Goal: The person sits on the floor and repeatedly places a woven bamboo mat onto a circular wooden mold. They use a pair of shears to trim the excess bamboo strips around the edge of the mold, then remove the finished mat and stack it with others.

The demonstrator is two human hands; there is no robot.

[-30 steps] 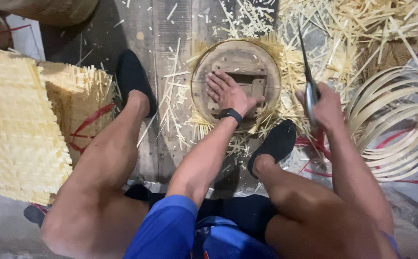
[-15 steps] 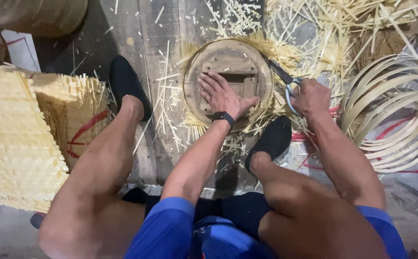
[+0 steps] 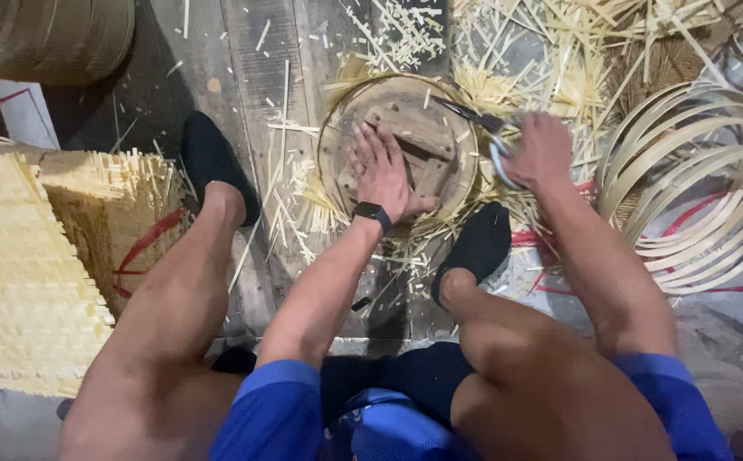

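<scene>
Head view looks straight down on us, seated low with the round wooden form (image 3: 405, 141) between our feet, and we take that disc as our landmark. Far to its left lie stacked woven bamboo mats (image 3: 21, 282), pale yellow and finished, one with a red mark on its side. Nearer the disc on that side sits our left foot in a dark shoe (image 3: 211, 162) on the plank floor (image 3: 243, 77).

On the disc itself our left hand (image 3: 386, 171) lies flat, fingers (image 3: 371, 141) spread wide and gripping nothing, simply pressing down; a dark watch (image 3: 373, 213) sits at the wrist. A woven bamboo piece appears to be clamped under the form, its frayed strip ends (image 3: 337, 201) sticking out around the rim.

At the disc's right edge our right hand (image 3: 542, 154) is closed around the handles of shears (image 3: 482, 124), whose dark blades reach over the rim. We judge the trimming partly done: the upper rim looks fairly clean, while long ends remain at the lower left.

Further right lie coiled bamboo hoops (image 3: 696, 188), not yet fitted to anything.

Offcuts (image 3: 405, 34) litter the dark planks beyond the disc; it reads as a rough workshop floor, dimly lit.
</scene>
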